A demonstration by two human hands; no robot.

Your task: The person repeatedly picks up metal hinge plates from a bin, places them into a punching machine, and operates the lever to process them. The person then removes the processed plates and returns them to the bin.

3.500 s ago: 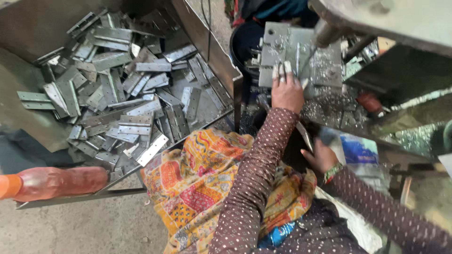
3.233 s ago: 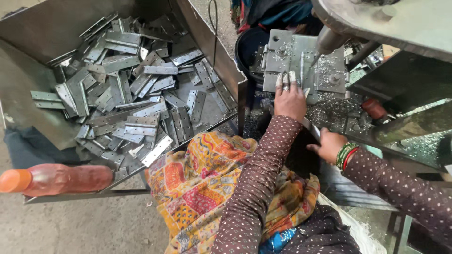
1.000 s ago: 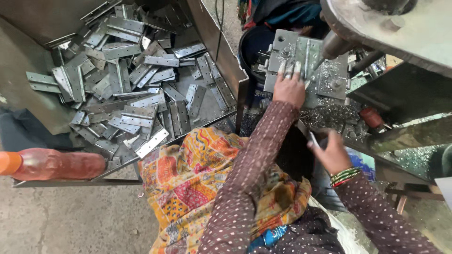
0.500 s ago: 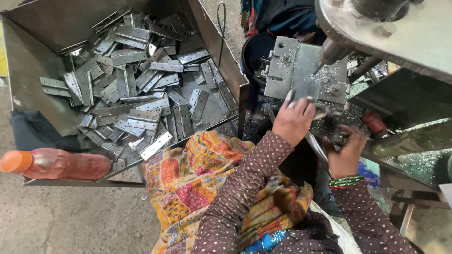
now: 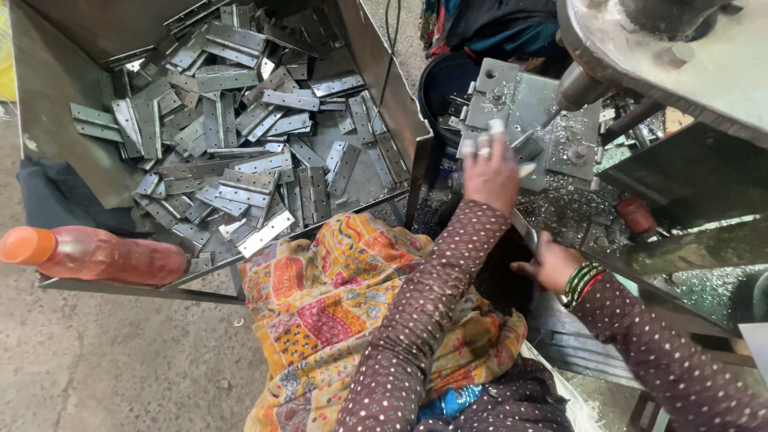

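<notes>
1. Plate point(image 5: 520, 108) sat under the drill spindle point(image 5: 578, 86), strewn with shavings.
2. Left hand point(image 5: 490, 172) lay flat on it, fingers spread, steadying it.
3. Right hand point(image 5: 554, 264) pinched a thin metal strip point(image 5: 524, 230) lower down.
4. Best kept fingertips clear of the bit, I'd say.
5. Bin point(image 5: 384, 104) of hinges point(image 5: 240, 144) stood alongside, left.

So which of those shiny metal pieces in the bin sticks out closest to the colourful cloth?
The bright hinge plate at the bin's front edge. It lies slanted, lighter than the greyer plates heaped behind it, with one end pointing toward the patterned cloth.
</notes>
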